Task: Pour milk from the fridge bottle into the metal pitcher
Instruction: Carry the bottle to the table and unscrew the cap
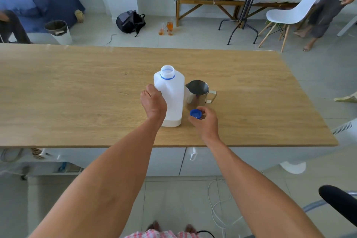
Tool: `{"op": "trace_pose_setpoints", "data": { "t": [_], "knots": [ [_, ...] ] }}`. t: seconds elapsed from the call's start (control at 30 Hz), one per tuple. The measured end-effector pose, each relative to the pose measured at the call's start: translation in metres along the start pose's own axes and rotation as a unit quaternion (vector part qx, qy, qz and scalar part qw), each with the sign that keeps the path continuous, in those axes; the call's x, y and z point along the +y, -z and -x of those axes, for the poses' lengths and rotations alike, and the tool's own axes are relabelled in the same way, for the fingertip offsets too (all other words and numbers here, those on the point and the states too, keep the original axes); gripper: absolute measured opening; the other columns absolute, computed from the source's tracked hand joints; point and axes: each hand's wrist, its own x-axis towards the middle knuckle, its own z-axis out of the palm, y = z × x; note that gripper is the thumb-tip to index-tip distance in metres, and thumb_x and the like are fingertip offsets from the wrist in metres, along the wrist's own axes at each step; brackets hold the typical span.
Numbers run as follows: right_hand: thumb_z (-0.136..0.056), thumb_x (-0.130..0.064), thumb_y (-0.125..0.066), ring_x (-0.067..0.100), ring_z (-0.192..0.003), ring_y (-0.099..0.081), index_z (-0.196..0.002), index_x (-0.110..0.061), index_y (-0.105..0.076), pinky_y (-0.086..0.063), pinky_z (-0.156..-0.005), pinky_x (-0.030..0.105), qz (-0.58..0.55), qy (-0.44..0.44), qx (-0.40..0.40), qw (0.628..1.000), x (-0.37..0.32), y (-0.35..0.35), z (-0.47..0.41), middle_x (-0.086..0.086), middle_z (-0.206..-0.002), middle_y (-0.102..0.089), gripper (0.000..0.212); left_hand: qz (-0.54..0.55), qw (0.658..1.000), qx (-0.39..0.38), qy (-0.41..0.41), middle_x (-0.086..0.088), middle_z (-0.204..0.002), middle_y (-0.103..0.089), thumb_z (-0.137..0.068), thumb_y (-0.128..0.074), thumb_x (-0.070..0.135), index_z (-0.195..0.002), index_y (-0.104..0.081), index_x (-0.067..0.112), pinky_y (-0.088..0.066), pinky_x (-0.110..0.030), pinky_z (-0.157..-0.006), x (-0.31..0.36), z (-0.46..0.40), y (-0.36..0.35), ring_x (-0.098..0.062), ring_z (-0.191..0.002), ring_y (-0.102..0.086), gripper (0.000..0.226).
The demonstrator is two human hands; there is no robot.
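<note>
Head view: left hand (pixel 153 102) wraps the upright, uncapped bottle (pixel 172 96); right hand (pixel 204 123) pinches its blue cap (pixel 195 113) beside the pitcher (pixel 198 92).

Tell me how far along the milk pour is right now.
Done: the milk bottle stands upright on the table with its mouth open, cap off. In hand: the left hand grips the bottle's side; the right hand holds the blue cap near the tabletop. Left: tilting the bottle over the metal pitcher beside it; no pouring has started.
</note>
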Motion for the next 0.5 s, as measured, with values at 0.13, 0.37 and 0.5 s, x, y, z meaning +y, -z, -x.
{"op": "trace_pose_setpoints", "data": {
  "t": [0.13,0.37,0.5],
  "knots": [
    [-0.078,-0.021,-0.086,0.013,-0.101,-0.061,-0.116,-0.022,-0.07,-0.052,-0.092,0.033,0.132,0.004,-0.012,0.991,0.027,-0.009,0.0,-0.005,-0.113,-0.066,0.041,-0.006,1.0,0.002,-0.016,0.014,-0.047,-0.022,-0.078,-0.033,0.028,-0.058,-0.022,0.023,-0.025,-0.04,-0.062,-0.003,-0.002,0.0,-0.019,-0.063,-0.023,0.023],
    [-0.075,-0.036,-0.084,0.016,-0.118,-0.055,-0.13,-0.025,-0.063,-0.049,-0.101,0.041,0.185,0.004,-0.014,0.983,0.029,-0.009,-0.001,-0.008,-0.125,-0.061,0.06,-0.019,0.999,0.022,-0.019,0.003,-0.058,-0.029,-0.089,-0.035,0.019,-0.059,-0.025,0.018,-0.026,-0.035,-0.056,-0.006,-0.005,0.0,-0.019,-0.062,-0.025,0.032],
    [-0.084,-0.031,-0.067,0.008,-0.1,-0.056,-0.117,-0.022,-0.06,-0.052,-0.086,0.034,0.083,0.012,0.048,0.995,0.001,0.008,-0.007,-0.008,-0.117,-0.053,0.035,-0.023,0.999,0.022,-0.023,0.001,-0.058,-0.03,-0.094,-0.035,0.015,-0.06,-0.025,0.017,-0.026,-0.034,-0.055,-0.005,-0.004,0.0,-0.018,-0.06,-0.025,0.036]
  ]
}}
